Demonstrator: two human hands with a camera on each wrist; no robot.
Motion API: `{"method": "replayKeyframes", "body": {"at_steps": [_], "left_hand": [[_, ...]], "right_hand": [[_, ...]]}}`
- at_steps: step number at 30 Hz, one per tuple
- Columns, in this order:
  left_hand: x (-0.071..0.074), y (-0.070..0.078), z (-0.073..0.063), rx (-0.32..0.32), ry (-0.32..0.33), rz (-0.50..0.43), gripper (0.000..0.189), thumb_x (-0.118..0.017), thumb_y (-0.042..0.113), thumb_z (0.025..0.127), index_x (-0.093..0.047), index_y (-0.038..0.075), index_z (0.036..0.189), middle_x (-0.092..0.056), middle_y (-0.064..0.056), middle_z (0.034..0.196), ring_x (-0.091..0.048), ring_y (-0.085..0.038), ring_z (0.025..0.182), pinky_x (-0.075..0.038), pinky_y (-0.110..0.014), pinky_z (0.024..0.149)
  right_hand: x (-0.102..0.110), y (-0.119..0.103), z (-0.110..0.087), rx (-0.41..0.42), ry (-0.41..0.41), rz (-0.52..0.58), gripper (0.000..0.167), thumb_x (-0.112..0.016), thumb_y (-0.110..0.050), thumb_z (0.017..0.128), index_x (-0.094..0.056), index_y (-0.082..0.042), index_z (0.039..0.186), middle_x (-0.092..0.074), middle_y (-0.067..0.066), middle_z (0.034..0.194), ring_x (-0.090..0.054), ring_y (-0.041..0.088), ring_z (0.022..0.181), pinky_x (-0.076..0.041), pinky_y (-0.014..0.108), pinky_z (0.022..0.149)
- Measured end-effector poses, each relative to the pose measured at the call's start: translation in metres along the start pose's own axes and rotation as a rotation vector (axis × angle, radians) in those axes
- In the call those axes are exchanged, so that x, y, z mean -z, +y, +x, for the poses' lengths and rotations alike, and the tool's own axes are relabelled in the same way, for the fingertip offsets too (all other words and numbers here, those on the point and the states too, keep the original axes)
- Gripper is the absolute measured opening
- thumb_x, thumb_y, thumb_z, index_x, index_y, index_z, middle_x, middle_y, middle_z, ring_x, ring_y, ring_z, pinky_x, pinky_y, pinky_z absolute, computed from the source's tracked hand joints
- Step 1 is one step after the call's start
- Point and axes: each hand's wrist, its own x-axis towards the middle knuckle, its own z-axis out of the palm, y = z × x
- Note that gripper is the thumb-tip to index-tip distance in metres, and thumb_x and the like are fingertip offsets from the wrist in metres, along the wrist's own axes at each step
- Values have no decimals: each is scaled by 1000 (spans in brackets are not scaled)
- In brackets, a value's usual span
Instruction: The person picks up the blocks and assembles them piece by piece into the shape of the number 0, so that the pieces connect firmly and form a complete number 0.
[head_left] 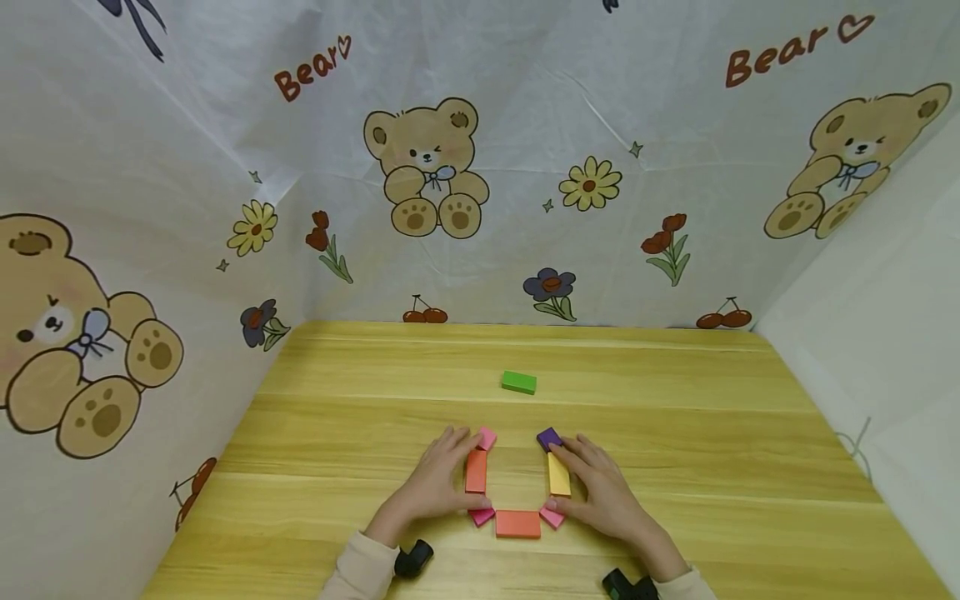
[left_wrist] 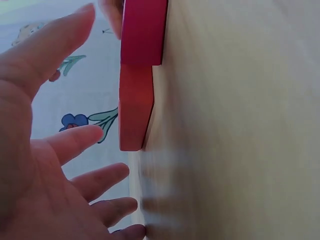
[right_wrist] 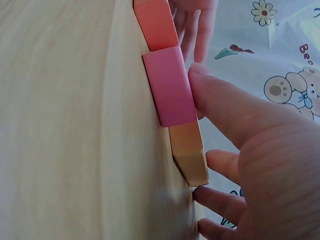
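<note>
Coloured blocks lie in a U shape on the table. My left hand (head_left: 438,477), fingers spread, rests along its left side. There an orange-red block (head_left: 476,472) lies between a pink block (head_left: 487,438) and a magenta block (head_left: 482,517). On the right side, my right hand (head_left: 600,492) has its thumb on a pink block (right_wrist: 170,87) and its fingers by the purple block (head_left: 549,438) and the yellow block (head_left: 558,475). Another orange-red block (head_left: 517,524) forms the near side. Neither hand's fingers curl round a block.
A green block (head_left: 519,382) lies alone farther back on the wooden table (head_left: 675,400). A white cloth (head_left: 525,83) printed with bears and flowers hangs behind and at the left. A thin pale cord (head_left: 858,450) shows at the right edge.
</note>
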Motion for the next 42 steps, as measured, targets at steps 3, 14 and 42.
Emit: {"method": "replayKeyframes", "body": {"at_steps": [3,14,42], "left_hand": [[-1,0,-1,-16,-7,26,99,-81,53,73,-35,14,152,-26,-17,159,-10,-43,149,-10,-64,118],[-1,-3,-2,-26,-27,88,97,-77,57,75,-37,14,151,-28,-15,159,-8,-42,150,-6,-63,119],[-3,-7,-3,-46,-6,97,96,-78,55,75,-37,13,151,-29,-15,159,-11,-43,149,-6,-64,118]], "right_hand": [[0,0,0,-3,-3,1,79,-78,-46,78,-51,-12,143,-47,17,146,-31,47,140,-24,71,107],[0,-1,0,-7,-2,6,79,-79,-45,77,-51,-11,143,-47,17,147,-31,47,140,-24,71,106],[6,-2,4,-47,-23,52,73,-75,-42,83,-49,-11,144,-48,17,146,-37,46,138,-30,69,107]]}}
